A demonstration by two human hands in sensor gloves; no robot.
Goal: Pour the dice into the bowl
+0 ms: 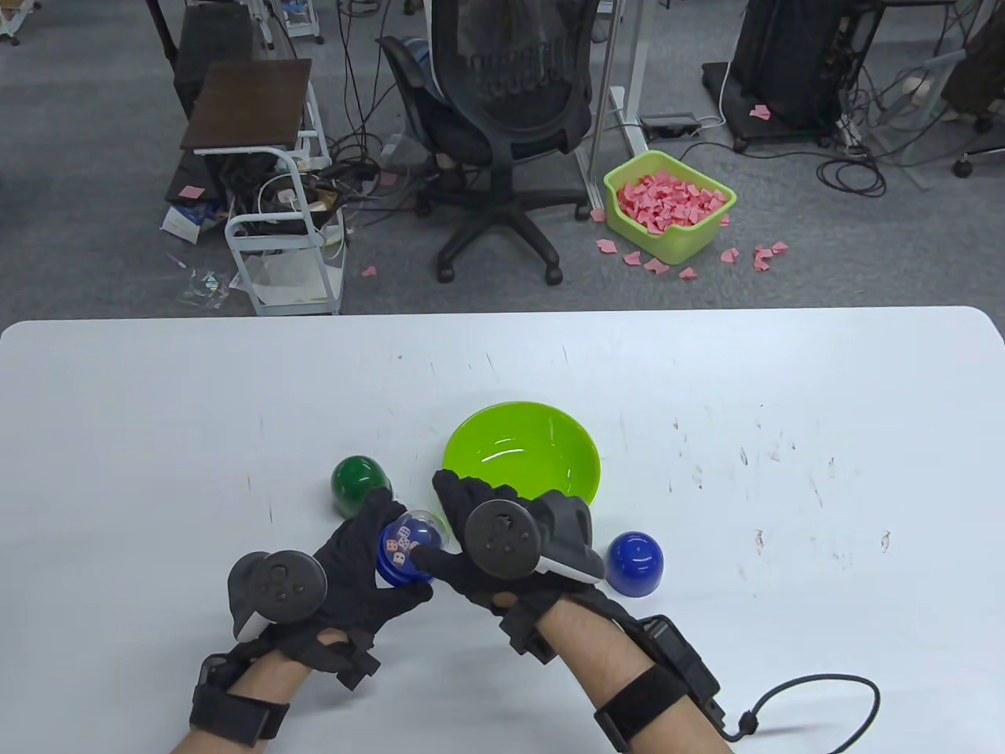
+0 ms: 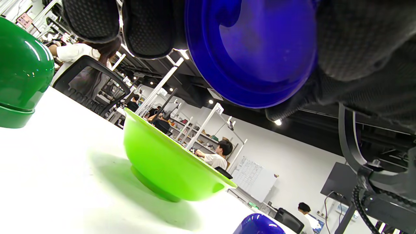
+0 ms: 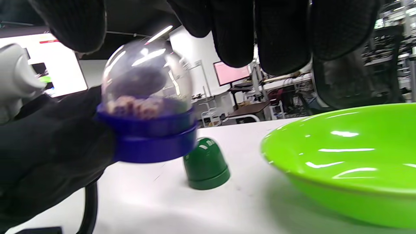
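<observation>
My left hand (image 1: 369,561) grips a dice shaker (image 1: 408,547) by its blue base and holds it above the table, just left of the green bowl (image 1: 522,459). The shaker has a clear dome (image 3: 146,81) with several dice (image 3: 136,105) inside. Its blue underside (image 2: 250,52) fills the left wrist view. My right hand (image 1: 432,518) is spread over the dome, thumb on one side and fingers (image 3: 279,32) on the other. They look just clear of the dome. The bowl looks empty.
A green domed cup (image 1: 359,483) stands left of the bowl, behind my left hand. A blue domed cup (image 1: 634,561) stands right of my right hand. Bare white table (image 1: 785,471) lies to the right and far side.
</observation>
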